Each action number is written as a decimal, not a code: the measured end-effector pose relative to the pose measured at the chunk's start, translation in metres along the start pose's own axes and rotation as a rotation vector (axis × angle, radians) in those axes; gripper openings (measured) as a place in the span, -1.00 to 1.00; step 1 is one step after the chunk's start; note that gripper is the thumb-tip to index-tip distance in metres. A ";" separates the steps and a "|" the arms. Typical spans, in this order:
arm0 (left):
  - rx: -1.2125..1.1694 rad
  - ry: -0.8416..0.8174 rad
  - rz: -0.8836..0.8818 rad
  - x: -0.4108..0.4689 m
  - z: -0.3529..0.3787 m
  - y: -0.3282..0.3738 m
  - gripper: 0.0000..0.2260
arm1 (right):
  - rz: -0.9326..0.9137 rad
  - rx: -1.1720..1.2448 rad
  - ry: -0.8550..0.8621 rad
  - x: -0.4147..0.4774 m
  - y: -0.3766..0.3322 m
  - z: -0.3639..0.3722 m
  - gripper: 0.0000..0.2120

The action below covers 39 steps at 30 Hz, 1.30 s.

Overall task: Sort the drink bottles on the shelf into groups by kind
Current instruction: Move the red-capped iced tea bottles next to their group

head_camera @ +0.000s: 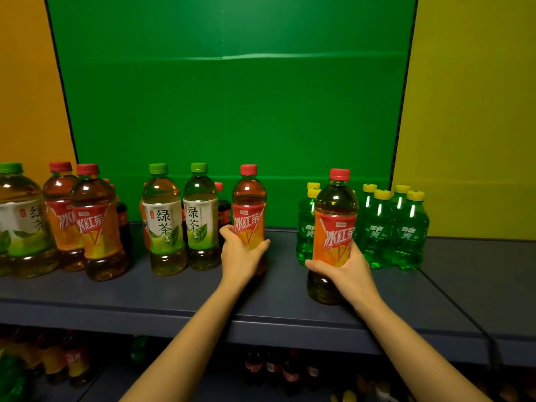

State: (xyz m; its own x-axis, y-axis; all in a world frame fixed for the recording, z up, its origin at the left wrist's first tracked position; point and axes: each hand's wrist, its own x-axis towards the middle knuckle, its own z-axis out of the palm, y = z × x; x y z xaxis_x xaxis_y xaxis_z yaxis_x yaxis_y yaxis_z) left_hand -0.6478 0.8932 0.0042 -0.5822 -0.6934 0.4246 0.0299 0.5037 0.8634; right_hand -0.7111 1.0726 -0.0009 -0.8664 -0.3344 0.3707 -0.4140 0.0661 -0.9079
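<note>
- While both hands work at the middle of the shelf (162, 291), its left end holds a large green-tea bottle (23, 221). Just beside that stand two red-capped iced teas (97, 224), with dark cola bottles (124, 221) half hidden behind.
- Across a gap to the right, two green-capped teas (164, 224) stand upright, side by side.
- The left hand (240, 253) curls fingers and thumb round the lower label of the first iced-tea bottle (249, 198), upright just right of the green-capped teas. The hand hides its base, so I cannot tell if it rests on the shelf.
- The right hand (348, 271) grips the second iced-tea bottle (335, 204) round its waist, nearer the front edge. Its base looks to be on the shelf or just above it.
- At the far right, green soda bottles (380, 230) with yellow caps stand together, seemingly already grouped.
- The step in hand appears to be gathering the stray iced teas. The next move likely calls for carrying both leftward to the red-capped pair, kept upright and clear of the green-capped teas between. There must also be room to set them down there.
</note>
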 end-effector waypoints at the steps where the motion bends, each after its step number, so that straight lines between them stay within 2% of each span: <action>1: -0.009 -0.013 0.017 -0.001 0.000 0.002 -0.36 | 0.001 0.015 -0.001 -0.001 0.000 -0.004 -0.42; 5: 0.005 0.026 0.111 -0.019 -0.003 0.006 -0.37 | -0.001 0.083 -0.003 -0.008 -0.002 -0.016 -0.51; 10: -0.154 0.114 0.107 -0.040 -0.025 0.011 -0.46 | -0.005 0.197 -0.025 -0.012 -0.014 -0.007 -0.55; 15: -0.222 0.176 0.098 -0.051 -0.093 0.013 -0.44 | 0.023 0.356 -0.187 -0.020 -0.036 0.030 -0.55; 20: -0.257 0.279 0.062 -0.075 -0.186 0.002 -0.45 | 0.022 0.423 -0.330 -0.044 -0.059 0.095 -0.50; 25: -0.243 0.424 -0.018 -0.099 -0.285 -0.025 -0.26 | 0.011 0.451 -0.455 -0.075 -0.086 0.174 -0.51; 28: -0.202 0.471 -0.039 -0.111 -0.341 -0.042 -0.28 | 0.011 0.446 -0.495 -0.099 -0.105 0.224 -0.41; 32: -0.163 0.497 -0.058 -0.125 -0.415 -0.067 -0.38 | -0.024 0.463 -0.539 -0.134 -0.127 0.289 -0.44; 39: -0.104 0.540 -0.058 -0.127 -0.517 -0.100 -0.39 | -0.068 0.431 -0.590 -0.174 -0.154 0.390 -0.44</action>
State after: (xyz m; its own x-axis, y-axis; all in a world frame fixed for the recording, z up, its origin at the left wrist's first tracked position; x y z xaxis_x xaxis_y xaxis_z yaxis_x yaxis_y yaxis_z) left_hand -0.1573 0.6643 0.0047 -0.0868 -0.8982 0.4310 0.1063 0.4218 0.9004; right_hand -0.3876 0.7542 -0.0024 -0.4983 -0.7831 0.3721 -0.2098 -0.3075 -0.9281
